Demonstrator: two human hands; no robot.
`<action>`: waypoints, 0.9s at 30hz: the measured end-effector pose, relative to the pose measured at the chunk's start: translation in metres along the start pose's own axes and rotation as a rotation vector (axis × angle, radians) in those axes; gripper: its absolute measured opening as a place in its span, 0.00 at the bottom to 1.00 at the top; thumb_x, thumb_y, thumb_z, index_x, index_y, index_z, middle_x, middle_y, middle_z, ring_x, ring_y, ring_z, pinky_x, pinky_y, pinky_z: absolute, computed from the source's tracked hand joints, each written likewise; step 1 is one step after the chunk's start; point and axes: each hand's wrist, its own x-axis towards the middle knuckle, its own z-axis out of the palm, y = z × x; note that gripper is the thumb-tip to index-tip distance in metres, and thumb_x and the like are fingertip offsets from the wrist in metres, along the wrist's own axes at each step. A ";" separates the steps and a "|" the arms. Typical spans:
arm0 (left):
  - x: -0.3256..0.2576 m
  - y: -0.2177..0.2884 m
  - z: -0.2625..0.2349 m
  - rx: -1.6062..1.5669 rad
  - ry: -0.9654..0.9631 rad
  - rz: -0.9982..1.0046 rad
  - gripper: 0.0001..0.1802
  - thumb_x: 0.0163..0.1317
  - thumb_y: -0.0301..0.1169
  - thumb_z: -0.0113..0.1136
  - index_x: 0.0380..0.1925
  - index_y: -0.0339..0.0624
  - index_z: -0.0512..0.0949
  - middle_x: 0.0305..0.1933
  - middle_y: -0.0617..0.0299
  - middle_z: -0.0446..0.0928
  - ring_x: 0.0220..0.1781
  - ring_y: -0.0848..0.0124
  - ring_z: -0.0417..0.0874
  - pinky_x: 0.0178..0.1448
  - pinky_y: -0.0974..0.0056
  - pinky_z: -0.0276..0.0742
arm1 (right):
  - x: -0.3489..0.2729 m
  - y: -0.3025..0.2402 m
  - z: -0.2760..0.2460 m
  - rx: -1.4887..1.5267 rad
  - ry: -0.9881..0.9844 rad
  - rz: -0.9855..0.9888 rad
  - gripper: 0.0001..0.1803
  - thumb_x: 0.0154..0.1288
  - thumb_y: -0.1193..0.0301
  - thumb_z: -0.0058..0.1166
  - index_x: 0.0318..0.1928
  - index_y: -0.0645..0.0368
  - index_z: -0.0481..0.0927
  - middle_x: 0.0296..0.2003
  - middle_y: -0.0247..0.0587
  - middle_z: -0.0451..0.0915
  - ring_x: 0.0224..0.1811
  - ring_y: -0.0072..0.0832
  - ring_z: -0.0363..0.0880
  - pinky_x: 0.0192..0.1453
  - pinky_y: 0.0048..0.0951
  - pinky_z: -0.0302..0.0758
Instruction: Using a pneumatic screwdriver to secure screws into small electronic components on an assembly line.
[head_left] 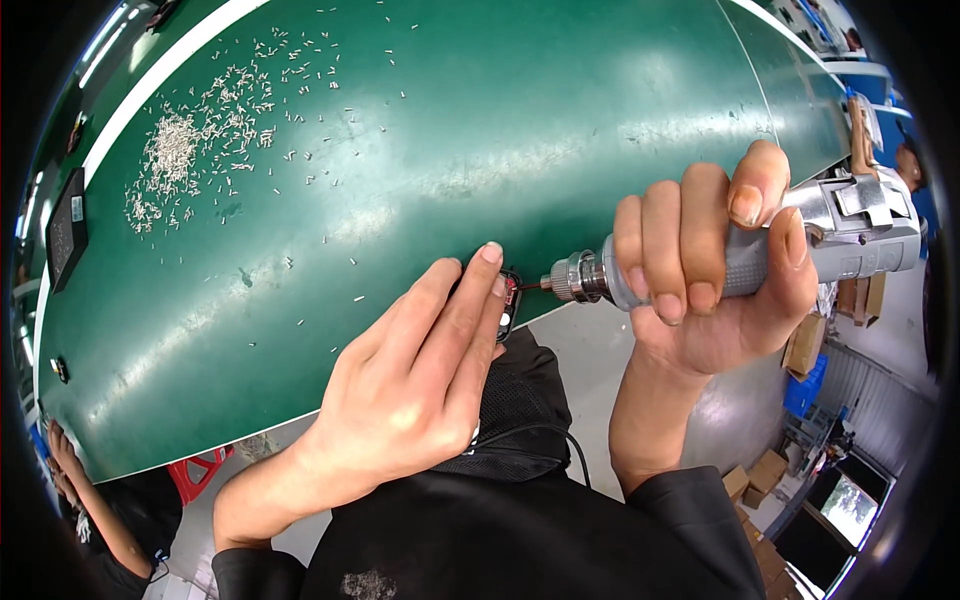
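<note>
My right hand [715, 275] is closed round a grey electric screwdriver [870, 262], held almost level with its bit pointing left. The bit's tip reaches a small black device [514, 288] with red inside and a white round spot, at the green table's near edge. My left hand [405, 385] holds this device, its long fingers laid over the far side and part of the thumb showing near the edge. Those fingers hide much of the device. Whether a screw sits under the bit is too small to tell.
Many small silvery screws [172, 150] lie heaped and scattered on the green table [480, 120] at the far left. A dark box-shaped object [68, 230] stands at its left edge, with a small black part [60, 370] nearer. Other people's arms [95, 510] show at both sides.
</note>
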 end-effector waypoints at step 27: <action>0.011 -0.005 -0.012 -0.025 -0.107 0.089 0.19 0.44 0.22 0.62 0.39 0.21 0.77 0.49 0.41 0.75 0.45 0.60 0.76 0.45 0.62 0.80 | 0.018 0.004 0.024 -0.255 -0.045 0.094 0.06 0.61 0.75 0.48 0.30 0.60 0.65 0.12 0.32 0.62 0.10 0.18 0.58 0.14 0.21 0.59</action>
